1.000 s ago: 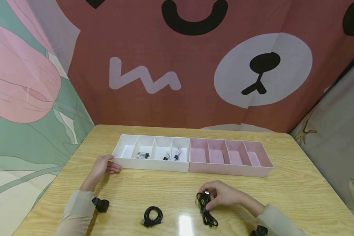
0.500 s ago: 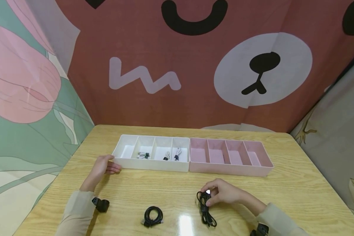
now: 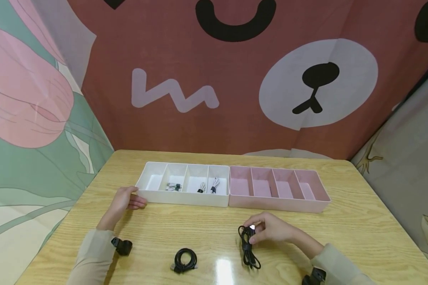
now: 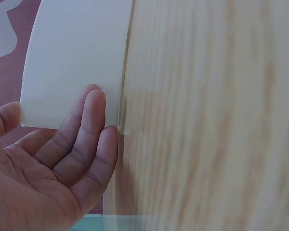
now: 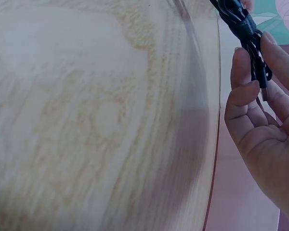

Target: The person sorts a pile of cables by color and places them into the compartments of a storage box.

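Observation:
In the head view, my right hand (image 3: 272, 227) pinches a bundled black cable (image 3: 247, 247), holding it by its upper end beside a metal plug. The bundle hangs down, bound by a black tie around its middle; the right wrist view shows the black cable (image 5: 245, 29) between thumb and fingers. My left hand (image 3: 123, 200) rests at the near left corner of the white divided box (image 3: 185, 198). Its fingers lie nearly straight against the wall of the white box (image 4: 77, 57), with the thumb at the rim. A coiled black cable (image 3: 184, 261) lies between the hands.
White cables with dark ties (image 3: 215, 186) lie in several compartments of the white box; its leftmost one holds nothing. A pink divided box (image 3: 278, 204) adjoins it on the right, its compartments bare. Both stand toward the back of the wooden table (image 3: 360, 229), before a patterned cloth.
My right hand has risen slightly and moved a little away from me, lifting the bundled black cable with it. The left hand, boxes and coiled cable stay in place.

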`<state>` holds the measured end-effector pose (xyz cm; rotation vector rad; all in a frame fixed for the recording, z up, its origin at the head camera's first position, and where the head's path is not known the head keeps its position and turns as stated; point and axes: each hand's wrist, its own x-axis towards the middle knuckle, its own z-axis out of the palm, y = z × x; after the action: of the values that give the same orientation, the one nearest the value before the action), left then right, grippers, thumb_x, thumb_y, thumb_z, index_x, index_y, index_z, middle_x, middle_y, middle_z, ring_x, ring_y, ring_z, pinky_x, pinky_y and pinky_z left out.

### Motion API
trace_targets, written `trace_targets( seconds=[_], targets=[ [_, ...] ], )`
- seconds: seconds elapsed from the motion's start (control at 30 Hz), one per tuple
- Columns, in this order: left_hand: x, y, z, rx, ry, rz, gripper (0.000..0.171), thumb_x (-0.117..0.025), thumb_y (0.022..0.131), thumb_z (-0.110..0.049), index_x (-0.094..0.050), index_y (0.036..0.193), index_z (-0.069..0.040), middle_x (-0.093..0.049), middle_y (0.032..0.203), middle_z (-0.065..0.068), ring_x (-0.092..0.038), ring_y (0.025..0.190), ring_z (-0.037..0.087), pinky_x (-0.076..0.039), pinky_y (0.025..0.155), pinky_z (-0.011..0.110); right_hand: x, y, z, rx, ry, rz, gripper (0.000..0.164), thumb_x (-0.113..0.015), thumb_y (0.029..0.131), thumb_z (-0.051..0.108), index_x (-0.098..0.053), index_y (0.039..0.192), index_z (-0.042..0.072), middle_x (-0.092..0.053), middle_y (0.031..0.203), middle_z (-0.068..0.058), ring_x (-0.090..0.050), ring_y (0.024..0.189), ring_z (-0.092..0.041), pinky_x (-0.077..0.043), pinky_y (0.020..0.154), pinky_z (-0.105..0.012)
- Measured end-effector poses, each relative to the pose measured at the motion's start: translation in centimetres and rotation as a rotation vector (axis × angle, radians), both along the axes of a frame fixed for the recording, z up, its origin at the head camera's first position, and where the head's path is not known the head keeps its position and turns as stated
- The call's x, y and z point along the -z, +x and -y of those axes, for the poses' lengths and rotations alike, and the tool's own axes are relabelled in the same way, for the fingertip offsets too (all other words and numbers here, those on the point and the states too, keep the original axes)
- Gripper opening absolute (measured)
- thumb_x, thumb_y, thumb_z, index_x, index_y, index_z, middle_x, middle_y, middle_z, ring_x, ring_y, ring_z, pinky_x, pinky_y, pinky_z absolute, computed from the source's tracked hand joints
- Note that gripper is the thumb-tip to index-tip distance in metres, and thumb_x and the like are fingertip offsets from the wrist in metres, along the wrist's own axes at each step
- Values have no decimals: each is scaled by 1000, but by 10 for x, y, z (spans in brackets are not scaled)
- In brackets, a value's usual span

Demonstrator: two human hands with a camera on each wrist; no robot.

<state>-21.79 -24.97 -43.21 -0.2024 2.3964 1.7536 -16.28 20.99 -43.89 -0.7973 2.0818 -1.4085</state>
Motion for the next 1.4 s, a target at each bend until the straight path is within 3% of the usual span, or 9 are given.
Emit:
trace_targets(
  seconds=[0.17, 0.5, 0.73, 0.83, 1.07, 1.27, 1.4],
  targets=[
    [0, 0, 0, 0, 13, -11, 43, -28, 94, -14, -47, 105, 23, -67, 67, 9, -66, 60, 18, -53, 58, 31, -3, -1, -1, -10, -42, 22, 43, -73, 74, 12, -58, 110, -8, -57, 106, -19, -44, 53, 1, -37, 48, -14],
    [1, 0, 1, 15, 13, -15, 44, -28, 95, -15, -48, 105, 23, -68, 68, 10, -66, 61, 19, -53, 58, 31, -8, -3, -3, 25, -32, 4, 46, -73, 75, 13, -57, 112, -9, -57, 108, -19, -51, 57, -3, -42, 51, -16],
    [1, 0, 1, 15, 22, -11, 44, -28, 95, -15, -49, 104, 22, -68, 68, 10, -65, 61, 19, -53, 58, 32, -12, -4, -4, 33, -52, -12, 45, -72, 75, 9, -55, 113, -11, -58, 94, -15, -50, 56, -2, -41, 50, -16],
    [1, 0, 1, 15, 24, -11, 44, -28, 95, -16, -49, 104, 22, -68, 68, 10, -65, 61, 18, -53, 58, 32, -15, -4, -4, 40, -49, -30, 45, -72, 76, 8, -55, 113, -12, -58, 101, -17, -50, 57, -3, -42, 51, -17],
    [0, 0, 1, 17, 21, -12, 44, -28, 95, -16, -48, 105, 22, -68, 68, 9, -65, 60, 18, -52, 58, 31, -20, -6, -4, 67, -49, -53, 46, -71, 76, 8, -54, 114, -12, -55, 97, -16, -45, 54, -2, -38, 49, -16],
    [1, 0, 1, 13, 18, -10, 43, -28, 95, -16, -47, 106, 22, -68, 68, 9, -65, 60, 18, -52, 58, 31, -22, -9, -4, 60, -75, -59, 46, -70, 76, 6, -53, 114, -14, -55, 104, -19, -43, 52, 0, -36, 47, -15],
    [2, -1, 1, 16, 17, -11, 43, -28, 95, -16, -46, 107, 22, -68, 68, 10, -65, 61, 18, -52, 58, 31, -25, -10, -4, 81, -62, -75, 46, -71, 76, 7, -53, 114, -14, -58, 85, -9, -39, 50, 0, -33, 46, -15]
  ],
)
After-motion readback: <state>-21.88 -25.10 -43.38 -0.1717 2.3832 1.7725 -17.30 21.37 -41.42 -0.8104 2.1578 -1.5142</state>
